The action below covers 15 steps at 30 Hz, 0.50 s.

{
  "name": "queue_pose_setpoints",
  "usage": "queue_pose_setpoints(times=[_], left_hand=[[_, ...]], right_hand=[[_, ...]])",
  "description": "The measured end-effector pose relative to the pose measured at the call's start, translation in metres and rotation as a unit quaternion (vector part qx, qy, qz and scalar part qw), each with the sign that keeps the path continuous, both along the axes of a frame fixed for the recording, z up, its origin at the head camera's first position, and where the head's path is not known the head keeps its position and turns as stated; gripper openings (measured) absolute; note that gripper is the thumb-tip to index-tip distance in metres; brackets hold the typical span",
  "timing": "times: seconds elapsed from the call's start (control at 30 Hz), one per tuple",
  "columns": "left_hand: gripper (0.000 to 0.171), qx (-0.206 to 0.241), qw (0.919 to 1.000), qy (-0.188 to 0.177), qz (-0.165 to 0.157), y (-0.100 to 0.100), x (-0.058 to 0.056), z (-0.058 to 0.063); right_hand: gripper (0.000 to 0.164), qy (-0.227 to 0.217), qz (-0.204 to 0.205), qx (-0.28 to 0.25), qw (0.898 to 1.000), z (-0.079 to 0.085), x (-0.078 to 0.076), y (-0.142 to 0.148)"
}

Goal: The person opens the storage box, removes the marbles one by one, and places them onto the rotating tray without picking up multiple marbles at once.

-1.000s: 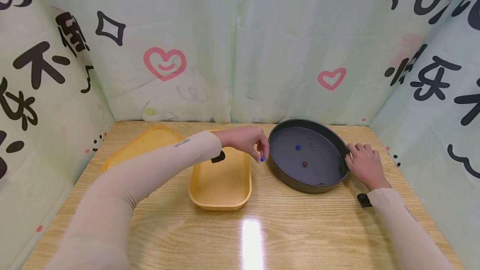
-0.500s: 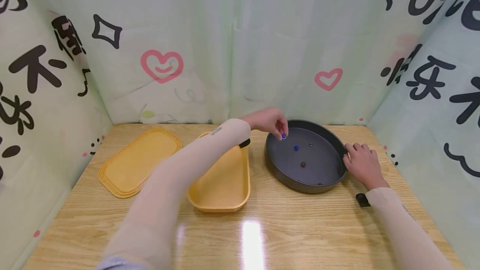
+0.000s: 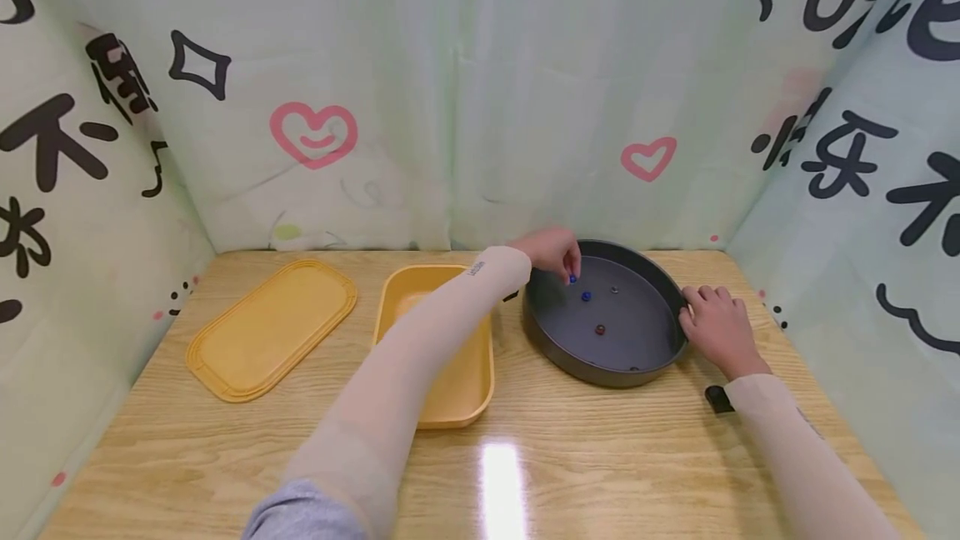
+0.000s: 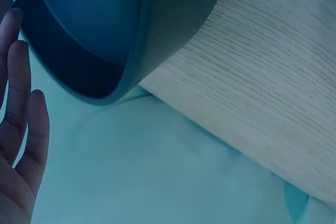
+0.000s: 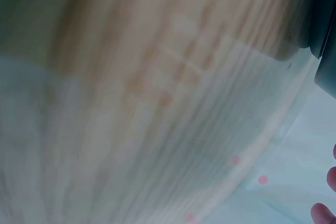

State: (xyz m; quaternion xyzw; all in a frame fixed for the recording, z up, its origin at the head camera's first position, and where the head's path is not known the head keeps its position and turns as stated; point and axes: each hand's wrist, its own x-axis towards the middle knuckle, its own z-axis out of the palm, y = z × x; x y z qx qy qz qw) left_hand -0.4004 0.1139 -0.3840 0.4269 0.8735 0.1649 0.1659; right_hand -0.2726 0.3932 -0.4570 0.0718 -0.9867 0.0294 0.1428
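My left hand (image 3: 557, 252) is over the far left part of a round dark grey pan (image 3: 573, 365), pinching a small blue bead (image 3: 573, 279) at its fingertips. In the left wrist view, left fingers (image 4: 20, 77) show at the edge beside the pan wall (image 4: 173, 19); the pinched bead is mostly out of sight there. Inside the pan lie another blue bead (image 3: 587, 297), a reddish-brown bead (image 3: 600, 330) and a small clear or silvery bead (image 3: 615, 290). My right hand (image 3: 722, 327) holds the pan's right rim with thumb and fingers.
Left of the pan stands a yellow rectangular tray (image 3: 457, 419), partly covered by my left arm. A flat yellow lid (image 3: 273, 332) lies farther left on the wooden table (image 3: 585, 457). Printed curtains (image 3: 480, 107) enclose the back and sides.
The left hand has carried the blue bead from beside the pan rightward and up over the rim, then slightly lower inside. The right hand stays at the right rim. The head view has shifted slightly.
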Motion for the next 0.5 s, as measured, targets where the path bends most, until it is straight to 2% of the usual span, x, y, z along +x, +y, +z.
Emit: queue_pose_setpoints(times=[0.23,0.5], left_hand=[[0.010,-0.023,0.9992,0.032,-0.009,0.007,-0.005,-0.015],[0.011,-0.043,0.9983,0.037,-0.007,0.012,-0.009,-0.032]], right_hand=[[0.024,0.000,0.001,0.000,1.000,-0.001,-0.002,0.001],[0.022,-0.002,0.003,0.001,1.000,-0.001,-0.001,0.002]])
